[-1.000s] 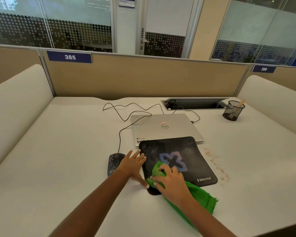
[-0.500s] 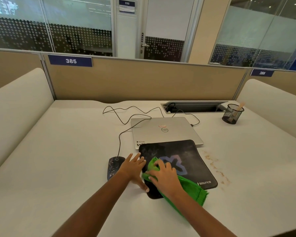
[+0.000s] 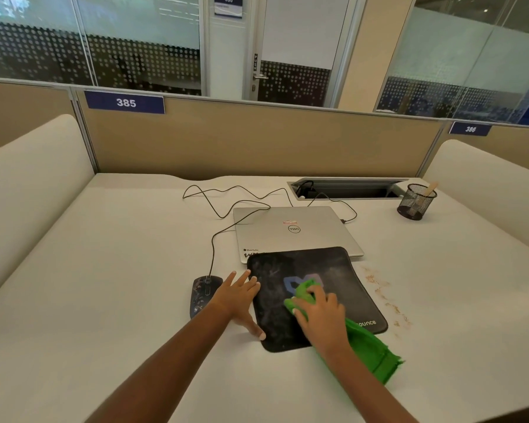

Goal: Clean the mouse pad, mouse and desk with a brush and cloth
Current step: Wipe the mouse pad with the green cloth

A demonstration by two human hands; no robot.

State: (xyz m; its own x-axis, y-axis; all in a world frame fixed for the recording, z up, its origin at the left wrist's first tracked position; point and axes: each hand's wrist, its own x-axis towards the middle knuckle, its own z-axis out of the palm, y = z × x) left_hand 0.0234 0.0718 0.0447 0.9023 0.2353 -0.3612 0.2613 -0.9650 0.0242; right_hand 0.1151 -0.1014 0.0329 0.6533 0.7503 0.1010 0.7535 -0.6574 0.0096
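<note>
A black mouse pad [image 3: 342, 279] with a blue logo lies on the white desk [image 3: 104, 285], its far edge overlapping a laptop. My right hand [image 3: 321, 312] presses a green cloth [image 3: 370, 349] flat onto the middle of the pad; the cloth trails off toward me to the right. My left hand [image 3: 237, 296] lies flat with spread fingers on the pad's left edge, thumb along its side. A dark wired mouse [image 3: 202, 293] sits just left of that hand. A wooden brush handle [image 3: 428, 189] sticks out of the mesh cup at the back right.
A closed silver laptop [image 3: 297, 230] lies behind the pad, cables running to a cable slot [image 3: 348, 189]. A black mesh cup [image 3: 416, 203] stands at the back right. Brown crumbs [image 3: 385, 297] speckle the desk right of the pad. Partitions wall the desk.
My right hand has slid the green cloth away from me, from the pad's near-left corner up to its middle over the logo. The left hand has stayed on the pad's left edge.
</note>
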